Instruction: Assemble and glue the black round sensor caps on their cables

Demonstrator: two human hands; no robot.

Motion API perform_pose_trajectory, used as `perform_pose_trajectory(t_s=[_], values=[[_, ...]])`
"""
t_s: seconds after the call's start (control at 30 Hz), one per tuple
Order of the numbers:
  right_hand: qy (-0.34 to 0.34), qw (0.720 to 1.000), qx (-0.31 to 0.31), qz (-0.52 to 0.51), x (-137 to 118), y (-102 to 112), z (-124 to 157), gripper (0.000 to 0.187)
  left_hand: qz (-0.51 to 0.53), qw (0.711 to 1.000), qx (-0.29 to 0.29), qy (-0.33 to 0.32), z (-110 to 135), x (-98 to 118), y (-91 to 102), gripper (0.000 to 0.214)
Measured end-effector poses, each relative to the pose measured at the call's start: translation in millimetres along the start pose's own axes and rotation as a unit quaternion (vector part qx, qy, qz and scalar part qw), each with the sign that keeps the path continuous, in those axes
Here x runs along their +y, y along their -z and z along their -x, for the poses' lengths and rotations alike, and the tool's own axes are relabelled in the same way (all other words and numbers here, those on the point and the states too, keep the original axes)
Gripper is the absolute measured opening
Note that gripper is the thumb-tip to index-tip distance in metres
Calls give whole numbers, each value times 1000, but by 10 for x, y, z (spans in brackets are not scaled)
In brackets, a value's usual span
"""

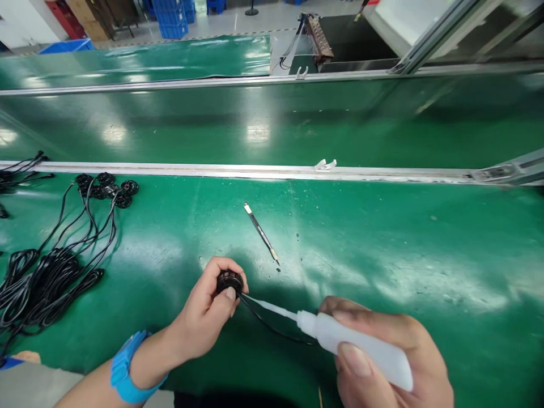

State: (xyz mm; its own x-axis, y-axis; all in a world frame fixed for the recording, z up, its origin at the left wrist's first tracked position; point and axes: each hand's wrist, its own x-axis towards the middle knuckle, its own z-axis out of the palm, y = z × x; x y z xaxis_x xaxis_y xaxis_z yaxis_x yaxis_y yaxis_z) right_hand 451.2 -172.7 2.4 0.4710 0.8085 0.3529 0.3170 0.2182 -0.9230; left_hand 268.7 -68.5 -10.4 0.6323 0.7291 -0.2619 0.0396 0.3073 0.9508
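Note:
Between the thumb and fingers of my left hand [208, 320] is a round black cable fitting [229, 279]. A black cable [272, 330] runs from it to the right, passing behind the bottle. My right hand [395, 345] grips a white squeeze bottle [361, 345] with a long thin nozzle [272, 307]. The nozzle's tip reaches the spot where the cable meets the fitting; whether it touches cannot be made out. Farther off on the green bench lies a slim black pen-like tool [261, 232] with light-coloured ends.
Coiled black cables [55, 277] with round black fittings [108, 188] lie on the left of the green bench surface [382, 238]. A metal rail [191, 170] with a white hook [326, 165] crosses behind. Blue crates [170, 20] stand on the floor beyond.

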Motion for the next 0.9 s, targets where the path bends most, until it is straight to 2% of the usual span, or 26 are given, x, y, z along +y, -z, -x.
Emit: perform_pose_trajectory(t_s=[0.27,0.5,0.6,0.9], values=[[44,999,-9,31,-38,27,-17,25,-13,1000,-5,3,36,-38,11,15],[6,998,-24,62,-101,40,-16,19,-26,1000,-10,4,35,-61,15,15],[14,997,-11,77,-115,48,-16,18,-32,999,-11,4,36,-62,18,16],[30,995,-34,84,-151,72,-70,22,-36,999,-17,4,38,-81,21,17]])
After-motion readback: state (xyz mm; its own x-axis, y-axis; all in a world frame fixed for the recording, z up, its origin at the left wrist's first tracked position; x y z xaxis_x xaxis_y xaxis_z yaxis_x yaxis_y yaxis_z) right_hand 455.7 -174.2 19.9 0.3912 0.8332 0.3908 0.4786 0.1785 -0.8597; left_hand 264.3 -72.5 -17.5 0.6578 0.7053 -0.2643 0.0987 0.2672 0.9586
